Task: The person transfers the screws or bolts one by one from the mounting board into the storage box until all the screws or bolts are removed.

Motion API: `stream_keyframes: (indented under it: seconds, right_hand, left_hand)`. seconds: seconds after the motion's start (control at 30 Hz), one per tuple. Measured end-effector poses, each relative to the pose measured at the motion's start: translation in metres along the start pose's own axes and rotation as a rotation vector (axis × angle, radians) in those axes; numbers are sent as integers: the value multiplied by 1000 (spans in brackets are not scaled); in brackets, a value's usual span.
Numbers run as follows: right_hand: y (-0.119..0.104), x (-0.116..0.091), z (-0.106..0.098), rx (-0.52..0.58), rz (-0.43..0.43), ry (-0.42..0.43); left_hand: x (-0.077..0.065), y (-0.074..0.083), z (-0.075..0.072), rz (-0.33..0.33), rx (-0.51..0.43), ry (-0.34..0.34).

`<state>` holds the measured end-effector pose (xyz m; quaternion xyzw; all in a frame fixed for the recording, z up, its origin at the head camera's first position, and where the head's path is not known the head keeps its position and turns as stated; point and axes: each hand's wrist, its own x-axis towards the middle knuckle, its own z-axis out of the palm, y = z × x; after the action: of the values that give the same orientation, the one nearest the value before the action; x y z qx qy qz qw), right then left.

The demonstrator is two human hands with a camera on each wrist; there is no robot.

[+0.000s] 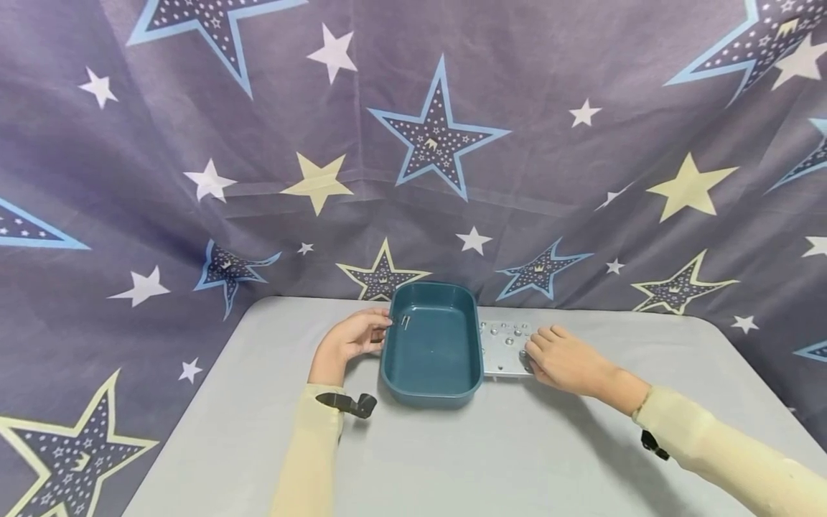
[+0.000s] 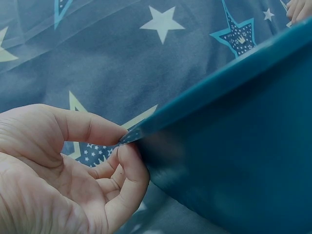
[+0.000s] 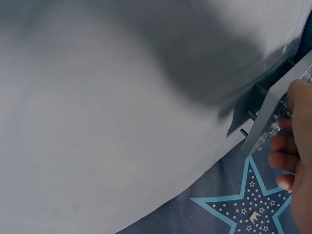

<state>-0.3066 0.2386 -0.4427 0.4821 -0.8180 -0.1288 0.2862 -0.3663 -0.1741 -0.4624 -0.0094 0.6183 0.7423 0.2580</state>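
A deep teal plastic tray [image 1: 431,345] stands on the table, with small metal screws [image 1: 405,322] inside near its left wall. My left hand [image 1: 352,336] is at that wall, its thumb and index finger pinching the tray's rim [image 2: 209,85] in the left wrist view. Just right of the tray is a metal plate [image 1: 507,362] bearing several bolts. My right hand [image 1: 567,361] is over the plate's right side, fingers curled at a bolt [image 1: 523,354]; its fingertips are partly hidden. From the right wrist, bolt shanks [image 3: 251,115] jut out under the plate.
A pale grey cloth covers the table [image 1: 213,431]. Behind it hangs a purple-grey curtain [image 1: 400,230] printed with stars, meeting the table's back edge. Black straps with small cameras [image 1: 367,406] sit on both wrists, over cream sleeves [image 1: 723,438].
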Motion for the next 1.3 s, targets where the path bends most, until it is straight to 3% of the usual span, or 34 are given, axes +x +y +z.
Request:
stream_keyframes:
  seconds: [0.67, 1.3]
  right_hand:
    - [2, 11, -5, -45, -28, -59]
    - [-5, 1, -2, 21, 28, -18]
  left_hand:
    - [-5, 6, -4, 9, -6, 12]
    - [-3, 1, 0, -2, -33, -7]
